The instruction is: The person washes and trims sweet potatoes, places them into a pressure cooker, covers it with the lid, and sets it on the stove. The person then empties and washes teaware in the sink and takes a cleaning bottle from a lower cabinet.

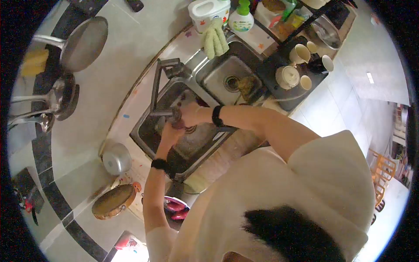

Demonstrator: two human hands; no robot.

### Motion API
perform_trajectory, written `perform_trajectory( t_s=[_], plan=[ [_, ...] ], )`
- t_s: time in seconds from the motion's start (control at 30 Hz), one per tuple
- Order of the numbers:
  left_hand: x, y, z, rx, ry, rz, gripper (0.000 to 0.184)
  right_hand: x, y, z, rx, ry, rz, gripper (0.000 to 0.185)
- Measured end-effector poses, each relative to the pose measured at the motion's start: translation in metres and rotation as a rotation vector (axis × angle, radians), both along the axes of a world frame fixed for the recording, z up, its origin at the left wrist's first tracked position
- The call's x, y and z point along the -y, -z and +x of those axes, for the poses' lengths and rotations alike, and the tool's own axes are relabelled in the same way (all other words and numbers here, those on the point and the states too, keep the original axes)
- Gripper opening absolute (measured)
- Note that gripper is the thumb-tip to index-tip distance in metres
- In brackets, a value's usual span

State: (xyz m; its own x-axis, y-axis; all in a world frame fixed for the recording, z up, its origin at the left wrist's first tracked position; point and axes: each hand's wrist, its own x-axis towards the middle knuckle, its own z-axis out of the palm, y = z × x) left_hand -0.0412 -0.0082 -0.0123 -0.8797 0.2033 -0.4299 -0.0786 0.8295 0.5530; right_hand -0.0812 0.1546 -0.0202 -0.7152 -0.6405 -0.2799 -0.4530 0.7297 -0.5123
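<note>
My left hand (pixel 171 134) and my right hand (pixel 192 114) are close together over the left basin of the steel sink (pixel 183 155). Right above them is the end of the grey faucet (pixel 166 112). Between the hands a small dark reddish piece (pixel 178 124) shows in part; its kind cannot be made out. Fingers of both hands are curled around it, partly hidden by the faucet and by each other. A black band circles each wrist.
In the right basin (pixel 224 85) lies a brownish scrubber (pixel 247 86). A green cloth (pixel 214 39) hangs by a soap bottle (pixel 241 19). Teapot (pixel 288 77) and cups stand on a dark tray (pixel 273 65). A metal pot (pixel 117 159) and a bowl with reddish items (pixel 175 205) sit left.
</note>
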Motion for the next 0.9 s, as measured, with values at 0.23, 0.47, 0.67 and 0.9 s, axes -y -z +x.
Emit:
perform_trajectory(
  t_s=[0.23, 0.47, 0.67, 0.9],
  plan=[
    [-0.019, -0.005, -0.014, 0.589, -0.268, 0.511, 0.039, -0.046, 0.039, -0.002, -0.26, 0.088, -0.288, 0.026],
    [-0.014, 0.075, -0.023, 0.114, -0.1, 0.38, 0.044, -0.054, 0.051, 0.01, -0.056, 0.183, 0.04, 0.027],
    [-0.019, 0.073, -0.029, -0.26, -0.261, 0.281, 0.027, -0.036, 0.051, 0.02, 0.103, 0.312, 0.079, 0.025],
    [-0.027, 0.105, -0.021, -0.586, -0.561, 0.555, 0.036, -0.004, 0.045, 0.025, 0.73, 0.306, -0.042, 0.025]
  ],
)
